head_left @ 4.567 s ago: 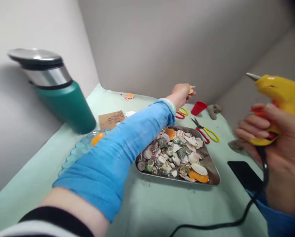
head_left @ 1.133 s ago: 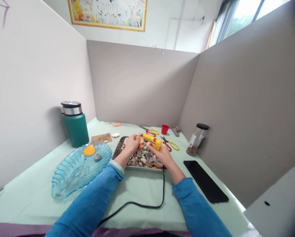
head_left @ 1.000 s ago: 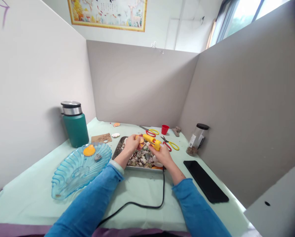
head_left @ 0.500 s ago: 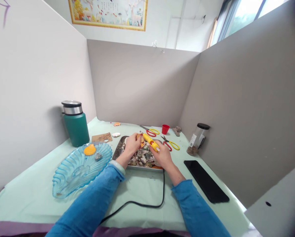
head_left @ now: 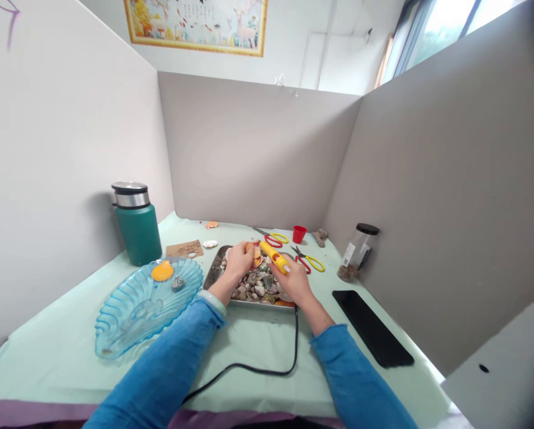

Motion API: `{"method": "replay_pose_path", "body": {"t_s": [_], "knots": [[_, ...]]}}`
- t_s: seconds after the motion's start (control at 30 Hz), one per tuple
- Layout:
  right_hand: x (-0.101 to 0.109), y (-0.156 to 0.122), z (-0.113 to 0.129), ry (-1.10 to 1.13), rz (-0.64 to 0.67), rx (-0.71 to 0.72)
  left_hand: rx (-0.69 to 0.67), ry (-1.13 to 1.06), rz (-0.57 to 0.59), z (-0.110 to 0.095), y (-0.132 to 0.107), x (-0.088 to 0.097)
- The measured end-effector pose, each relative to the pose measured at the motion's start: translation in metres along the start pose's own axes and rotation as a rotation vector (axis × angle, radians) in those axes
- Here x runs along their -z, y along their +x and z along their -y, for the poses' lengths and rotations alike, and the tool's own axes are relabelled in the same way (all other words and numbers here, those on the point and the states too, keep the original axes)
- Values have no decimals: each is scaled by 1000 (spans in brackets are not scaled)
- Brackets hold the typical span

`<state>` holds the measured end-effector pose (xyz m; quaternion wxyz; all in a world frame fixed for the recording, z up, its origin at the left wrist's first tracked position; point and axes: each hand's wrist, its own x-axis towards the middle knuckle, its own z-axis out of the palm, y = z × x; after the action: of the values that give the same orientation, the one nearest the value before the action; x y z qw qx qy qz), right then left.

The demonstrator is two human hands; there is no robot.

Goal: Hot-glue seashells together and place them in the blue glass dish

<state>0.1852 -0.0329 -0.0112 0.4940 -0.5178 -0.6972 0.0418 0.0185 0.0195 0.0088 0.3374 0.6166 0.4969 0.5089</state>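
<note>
My right hand (head_left: 295,281) is wrapped round a yellow hot glue gun (head_left: 273,256), its nozzle pointing up and left toward my other hand. A black cord (head_left: 267,372) runs from below that hand across the cloth toward me. The fingers of my left hand (head_left: 240,262) are pinched on an orange shell (head_left: 250,246), mostly hidden by them. Both hands are above a metal tray (head_left: 214,271) filled with small shells and snail shells (head_left: 260,289).
Left stand a blue shell-shaped dish (head_left: 133,316) holding an orange shell (head_left: 162,271), and a green bottle (head_left: 138,232). Behind lie a brown card (head_left: 184,249), two scissors (head_left: 309,260) and a red cup (head_left: 299,234). Right are a jar (head_left: 358,253) and black phone (head_left: 372,328).
The glue gun's nozzle has shifted slightly to the right, and the left hand has moved a little left with the shell. Everything else stays put.
</note>
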Motion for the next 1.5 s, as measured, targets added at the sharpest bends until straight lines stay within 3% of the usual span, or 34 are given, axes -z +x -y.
{"method": "replay_pose_path", "body": {"t_s": [0.4, 0.57, 0.87, 1.5], "knots": [[1, 1, 2, 27, 17, -16, -16, -7, 50, 4, 2, -2], [1, 0, 2, 62, 7, -3, 17, -171, 88, 10, 5, -5], [2, -1, 2, 72, 7, 9, 131, -398, 85, -7, -1, -1], [2, -2, 3, 94, 31, 67, 89, -490, 163, -8, -3, 0]]}}
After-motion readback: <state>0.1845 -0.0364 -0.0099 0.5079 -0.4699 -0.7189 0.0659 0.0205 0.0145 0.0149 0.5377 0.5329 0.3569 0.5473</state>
